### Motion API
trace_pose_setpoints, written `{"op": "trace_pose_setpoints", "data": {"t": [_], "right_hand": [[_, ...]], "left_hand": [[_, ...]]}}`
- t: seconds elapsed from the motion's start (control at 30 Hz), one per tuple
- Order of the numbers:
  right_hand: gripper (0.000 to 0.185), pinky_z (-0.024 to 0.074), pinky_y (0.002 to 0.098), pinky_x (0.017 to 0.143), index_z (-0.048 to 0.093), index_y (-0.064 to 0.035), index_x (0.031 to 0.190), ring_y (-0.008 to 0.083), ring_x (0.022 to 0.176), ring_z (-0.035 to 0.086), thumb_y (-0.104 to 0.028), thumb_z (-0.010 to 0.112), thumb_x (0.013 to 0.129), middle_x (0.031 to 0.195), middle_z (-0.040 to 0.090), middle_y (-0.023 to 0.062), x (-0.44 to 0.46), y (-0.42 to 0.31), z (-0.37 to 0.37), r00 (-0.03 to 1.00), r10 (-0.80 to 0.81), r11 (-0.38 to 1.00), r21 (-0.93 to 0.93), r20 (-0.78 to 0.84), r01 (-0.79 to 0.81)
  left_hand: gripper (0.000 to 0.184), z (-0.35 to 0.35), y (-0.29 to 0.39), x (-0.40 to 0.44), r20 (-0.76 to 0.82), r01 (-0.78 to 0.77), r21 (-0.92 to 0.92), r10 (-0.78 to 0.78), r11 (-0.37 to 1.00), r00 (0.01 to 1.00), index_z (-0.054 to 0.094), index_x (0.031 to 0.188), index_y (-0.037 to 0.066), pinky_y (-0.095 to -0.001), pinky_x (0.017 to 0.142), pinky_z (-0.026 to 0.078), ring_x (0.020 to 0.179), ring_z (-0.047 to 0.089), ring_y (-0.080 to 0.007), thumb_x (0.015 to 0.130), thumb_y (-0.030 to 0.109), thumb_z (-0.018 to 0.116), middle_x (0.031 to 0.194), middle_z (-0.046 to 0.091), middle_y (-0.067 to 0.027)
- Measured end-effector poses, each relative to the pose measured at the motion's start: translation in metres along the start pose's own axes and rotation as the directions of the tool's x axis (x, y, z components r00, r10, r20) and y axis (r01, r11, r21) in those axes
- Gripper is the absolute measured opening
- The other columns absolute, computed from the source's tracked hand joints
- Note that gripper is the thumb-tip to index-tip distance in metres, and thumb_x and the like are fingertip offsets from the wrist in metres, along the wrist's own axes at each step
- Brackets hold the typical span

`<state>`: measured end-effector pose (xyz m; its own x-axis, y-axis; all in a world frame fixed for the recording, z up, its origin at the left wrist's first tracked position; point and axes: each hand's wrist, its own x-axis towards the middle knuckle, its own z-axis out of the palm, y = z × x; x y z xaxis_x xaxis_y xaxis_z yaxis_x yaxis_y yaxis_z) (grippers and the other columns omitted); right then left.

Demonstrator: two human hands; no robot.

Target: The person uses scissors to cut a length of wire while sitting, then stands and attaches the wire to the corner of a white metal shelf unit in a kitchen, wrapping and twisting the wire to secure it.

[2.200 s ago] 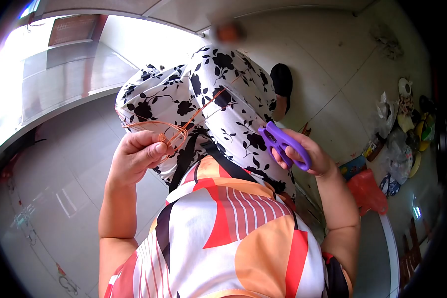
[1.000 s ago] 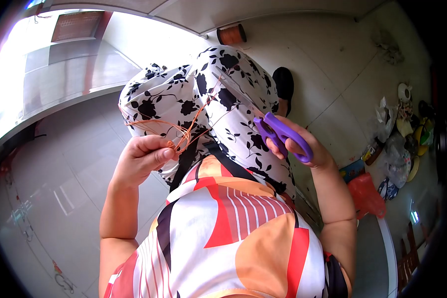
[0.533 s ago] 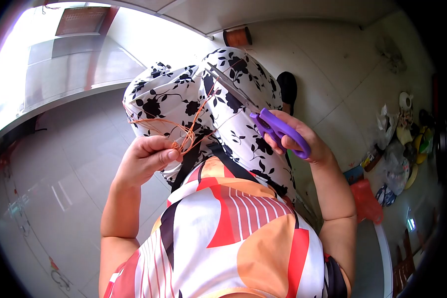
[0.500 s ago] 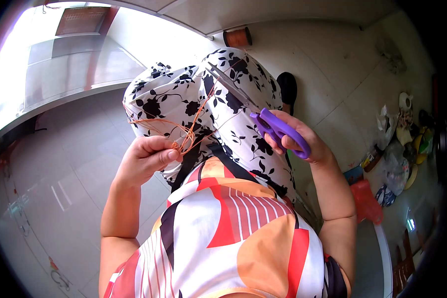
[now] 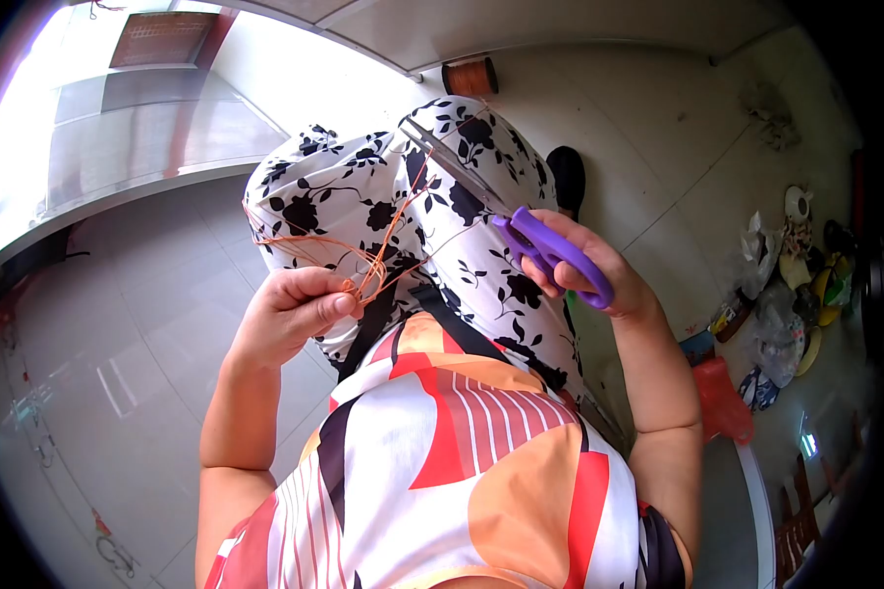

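Observation:
Orange cord (image 5: 375,261) is pinched in a looped bundle between the thumb and fingers of my left hand (image 5: 303,306). Its loose strands spread over my lap, on white trousers (image 5: 300,211) with black flowers. Fingers of my right hand (image 5: 599,265) are wrapped through the purple handles of the scissors (image 5: 557,257). Their long metal blades point up and to the left over my thigh, slightly apart. A strand of the cord runs up to the blades near their tips; whether it lies between them is hard to tell.
A spool of orange cord (image 5: 469,76) lies on the floor beyond my knees. A dark shoe (image 5: 566,182) shows beside my leg. Plastic bags (image 5: 778,334) and a red bag (image 5: 723,398) lie to the right. A shiny white surface (image 5: 147,147) stands at the upper left.
The scissors have swung up and left, and their blades now reach a cord strand. My left hand has shifted slightly right, still pinching the bundle. The spool shows more sharply.

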<state>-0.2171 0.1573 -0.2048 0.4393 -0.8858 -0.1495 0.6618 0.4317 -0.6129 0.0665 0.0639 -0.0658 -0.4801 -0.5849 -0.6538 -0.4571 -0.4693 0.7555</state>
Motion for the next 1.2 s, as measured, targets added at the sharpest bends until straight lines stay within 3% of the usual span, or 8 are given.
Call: {"op": "trace_pose_setpoints", "data": {"t": [0.23, 0.33, 0.83, 1.2], "right_hand": [[0.064, 0.0338, 0.0153, 0.055, 0.036, -0.0017, 0.127, 0.0024, 0.062, 0.041, -0.034, 0.064, 0.079, 0.075, 0.046, -0.0018, 0.0027, 0.0067, 0.0002, 0.999, -0.01, 1.0, 0.007, 0.035, 0.01], [0.067, 0.0332, 0.0155, 0.056, 0.034, -0.0021, 0.129, 0.0023, 0.062, 0.041, -0.035, 0.065, 0.079, 0.075, 0.046, -0.0012, 0.0038, 0.0053, 0.002, 0.995, -0.104, 0.995, 0.009, 0.013, 0.104], [0.07, 0.032, 0.0149, 0.057, 0.033, -0.0008, 0.129, 0.0028, 0.062, 0.04, -0.035, 0.066, 0.077, 0.077, 0.045, -0.0012, 0.0057, 0.0019, -0.0018, 0.997, -0.029, 1.0, 0.013, 0.072, 0.028], [0.068, 0.0357, 0.0178, 0.062, 0.032, -0.0026, 0.13, 0.0053, 0.066, 0.042, -0.039, 0.062, 0.08, 0.079, 0.047, 0.0007, 0.008, -0.0001, 0.0018, 0.995, -0.083, 0.996, -0.032, 0.046, 0.085]], "left_hand": [[0.014, -0.0034, -0.0013, -0.0008, -0.009, -0.008, 0.02, 0.008, 1.0, 1.0, 0.063, 0.085, 0.0, -0.0175, 0.045, 0.03, 0.054, 0.04, -0.0017, 0.084, 0.013, 0.061, 0.07, 0.06, 0.0009], [0.014, -0.0022, -0.0013, -0.001, -0.011, -0.019, 0.017, 0.019, 1.0, 1.0, 0.063, 0.085, 0.0, -0.0176, 0.046, 0.03, 0.054, 0.039, -0.0017, 0.084, 0.014, 0.06, 0.07, 0.06, 0.0011], [0.016, -0.0024, 0.0018, -0.0025, -0.009, 0.01, -0.012, -0.01, 1.0, 1.0, 0.064, 0.084, -0.001, -0.0182, 0.045, 0.03, 0.053, 0.039, -0.0022, 0.084, 0.014, 0.061, 0.068, 0.059, 0.0009], [0.017, -0.0037, 0.0032, -0.0051, -0.029, 0.007, 0.028, -0.006, 1.0, 1.0, 0.064, 0.082, -0.001, -0.0182, 0.046, 0.028, 0.053, 0.038, -0.0022, 0.084, 0.016, 0.061, 0.063, 0.053, 0.0042]]}}
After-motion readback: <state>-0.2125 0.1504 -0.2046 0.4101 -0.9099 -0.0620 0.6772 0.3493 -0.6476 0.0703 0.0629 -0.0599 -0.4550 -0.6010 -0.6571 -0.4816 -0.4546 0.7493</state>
